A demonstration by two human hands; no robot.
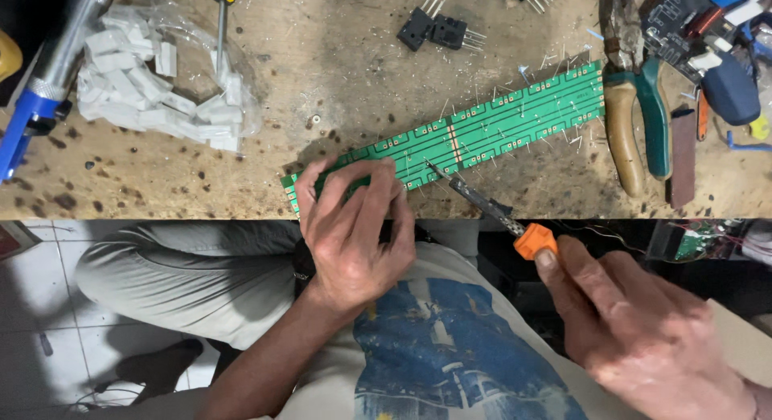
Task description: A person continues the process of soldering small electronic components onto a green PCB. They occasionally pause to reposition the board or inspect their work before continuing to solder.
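One long green circuit board (515,122) lying slantwise on table (338,66); my left hand (358,227) fingers pressed flat on its near end; right hand (643,323) clenched on one soldering iron (490,211), tip touching board. Two black transistors (438,30), one pliers (635,106), bag of white parts (153,74) around

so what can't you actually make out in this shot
Head view only:
- Near end of the green circuit board: covered by the left hand.
- Soldering iron handle: hidden inside the right hand.
- Iron tip contact with the board: too small to tell.
- Pliers jaws: cut off by the top edge.
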